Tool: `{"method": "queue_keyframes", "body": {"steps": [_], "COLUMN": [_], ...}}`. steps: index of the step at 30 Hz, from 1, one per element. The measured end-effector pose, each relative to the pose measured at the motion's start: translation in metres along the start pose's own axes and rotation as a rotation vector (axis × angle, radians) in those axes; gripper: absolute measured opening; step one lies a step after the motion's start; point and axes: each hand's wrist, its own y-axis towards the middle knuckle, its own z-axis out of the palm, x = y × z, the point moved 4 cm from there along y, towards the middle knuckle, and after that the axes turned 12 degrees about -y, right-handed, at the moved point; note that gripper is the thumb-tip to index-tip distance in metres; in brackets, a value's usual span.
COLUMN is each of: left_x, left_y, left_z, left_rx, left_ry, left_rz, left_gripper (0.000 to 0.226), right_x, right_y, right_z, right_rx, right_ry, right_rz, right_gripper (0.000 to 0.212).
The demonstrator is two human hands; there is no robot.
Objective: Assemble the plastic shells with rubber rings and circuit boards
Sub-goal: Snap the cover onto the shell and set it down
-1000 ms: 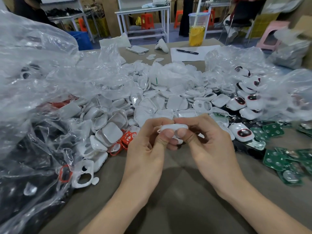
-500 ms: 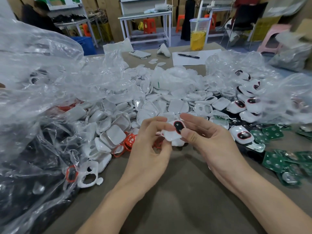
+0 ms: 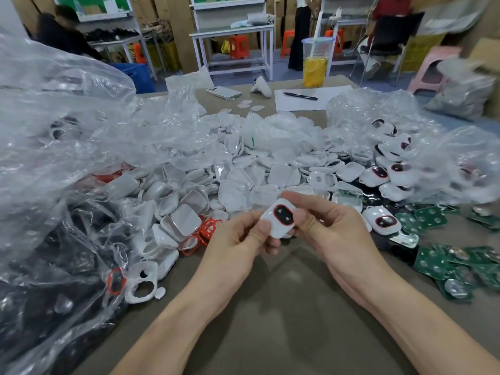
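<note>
- My bare forearms reach in over a drab, matte brown counter [image 3: 270, 320].
- Both hands grasp one shell [image 3: 278, 226], held just above the middle of the counter. My left hand [image 3: 235, 244] pinches its lower left edge between thumb and fingers. My right hand [image 3: 335, 231] pinches its right side, with the thumb on the face.
- The shell is glossy white plastic, a rounded square. It has a dark oval window rimmed in red, and the marks in the window are too small to read.
- To the near left lies a white frame [image 3: 142, 282] with round cut-outs. Just beside it, a thin red ring [image 3: 116, 280] sits under crinkled clear film.
- More rings [image 3: 205, 231], rubbery loops of orange-red, are tangled at the foot of the pile.
- To the right, green boards [image 3: 443, 266] with round silver pads are strewn flat and overlapping.
- A finished piece [image 3: 381, 220], domed and white with a red-rimmed window, lies near my right hand.
- Beyond my hands is a heap of shells [image 3: 243, 182], shallow white trays and lids, smooth and shiny.
- A big clear bag [image 3: 67, 131] billows on the left, and a smaller bag [image 3: 446, 158] on the right holds more finished pieces.
- A milky pouch [image 3: 270, 133] on top of the heap bears a green stripe, and I cannot read any print on it.
- At the far edge are a white sheet [image 3: 305, 102] with a black pen [image 3: 300, 96] on it, a pale phone [image 3: 223, 92], and a clear cup [image 3: 315, 63] of yellow drink.
</note>
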Motion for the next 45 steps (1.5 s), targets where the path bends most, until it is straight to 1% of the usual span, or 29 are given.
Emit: {"method": "queue_keyframes", "body": {"steps": [2,5,9,12,14,17,22,25,29,31,36,42,43,45], "left_x": [0.0,-0.002,-0.007,-0.008,-0.009,-0.009,-0.01,-0.012,-0.012,-0.012,-0.011,-0.01,-0.01,-0.01], "left_y": [-0.001,0.0,-0.001,-0.001,-0.002,-0.003,-0.003,-0.004,-0.005,-0.005,-0.006,-0.005,-0.005,-0.005], "left_z": [0.001,0.005,0.011,0.007,0.004,0.004,0.007,0.009,0.013,0.012,0.01,0.014,0.014,0.014], "left_rx": [-0.011,0.01,0.054,0.0,-0.041,-0.032,-0.033,-0.019,0.037,0.039,0.078,0.132,0.127,0.064], "left_ry": [0.036,0.042,0.015,0.023,0.008,0.037,0.041,0.048,0.051,0.043,0.137,0.256,0.248,0.212], "left_rz": [0.015,0.031,0.013,0.029,0.027,0.031,0.055,0.073,0.051,0.038,0.064,0.145,0.153,0.159], "left_gripper": [0.019,0.022,0.02,0.015,0.013,0.013,0.014,0.009,0.024,0.022,0.019,0.034,0.035,0.033], "right_x": [0.001,0.004,0.01,0.009,0.008,0.005,0.0,-0.001,-0.003,-0.004,-0.005,-0.003,-0.002,0.002], "right_y": [0.001,0.001,-0.001,-0.003,-0.004,-0.003,-0.001,0.001,0.003,0.004,0.004,0.003,0.003,0.002], "right_z": [0.0,-0.002,-0.001,0.001,0.003,0.003,0.002,0.0,-0.002,-0.001,-0.002,-0.004,-0.004,-0.002], "right_rx": [-0.034,-0.082,-0.085,-0.042,0.002,0.021,0.014,0.011,0.017,0.011,-0.014,-0.08,-0.076,-0.044], "right_ry": [-0.003,0.008,-0.084,-0.106,-0.128,-0.14,-0.15,-0.131,-0.068,-0.091,-0.175,-0.188,-0.186,-0.155], "right_rz": [-0.005,-0.015,-0.055,-0.043,-0.027,-0.001,0.024,0.019,0.019,0.008,-0.022,-0.027,-0.037,-0.058], "right_gripper": [0.024,0.02,0.012,0.018,0.025,0.031,0.027,0.025,0.024,0.023,0.016,0.009,0.01,0.013]}}
